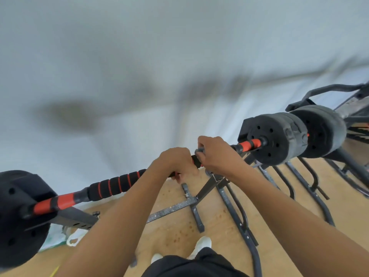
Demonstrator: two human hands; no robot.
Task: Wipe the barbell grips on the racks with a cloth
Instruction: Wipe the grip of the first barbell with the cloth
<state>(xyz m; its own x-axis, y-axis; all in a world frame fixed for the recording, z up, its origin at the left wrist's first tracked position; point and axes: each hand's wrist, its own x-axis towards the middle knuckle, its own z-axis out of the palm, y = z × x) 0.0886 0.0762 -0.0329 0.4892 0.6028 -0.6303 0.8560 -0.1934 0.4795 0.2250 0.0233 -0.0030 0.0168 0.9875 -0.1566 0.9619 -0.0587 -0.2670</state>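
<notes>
Fingers of the left hand are being curled round the black, orange-ringed grip, the right hand's round a grey cloth.

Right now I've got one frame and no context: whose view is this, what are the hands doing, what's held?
No robot here. One camera worn on a person's head looks down at their two bare hands. A barbell with black-and-red foam grips lies across a metal rack, with black weight plates at each end. The left hand grips the bar. The right hand holds a grey cloth on the bar beside it. Below are a wooden floor and the person's white shoes.
</notes>
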